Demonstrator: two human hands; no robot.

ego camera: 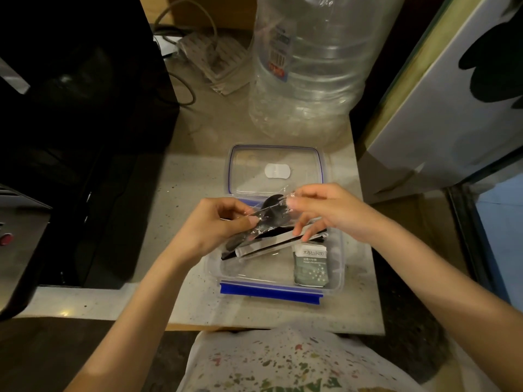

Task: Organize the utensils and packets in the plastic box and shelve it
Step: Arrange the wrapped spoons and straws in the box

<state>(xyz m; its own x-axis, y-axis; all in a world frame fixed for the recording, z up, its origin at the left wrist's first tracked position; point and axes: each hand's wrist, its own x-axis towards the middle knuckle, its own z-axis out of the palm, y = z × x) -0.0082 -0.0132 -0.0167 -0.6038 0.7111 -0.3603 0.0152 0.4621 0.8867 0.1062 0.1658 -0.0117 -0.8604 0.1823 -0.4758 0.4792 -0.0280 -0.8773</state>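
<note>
With our left hand (210,226) and right hand (322,210) both pinching the wrapped fork (268,215) just above the box (338,267), we should lay it flat beside the packets (310,264).

- Your left hand (215,222) reached in from the lower left, forearm bare, fingers curled and thumb pressed down in a pinch.
- Your right hand (325,210) came in from the lower right, thumb and forefinger pinched together up high, the other fingers spread downward.
- Both wrists sat level; the left fingertips were probably tucked under, hidden from view.
</note>
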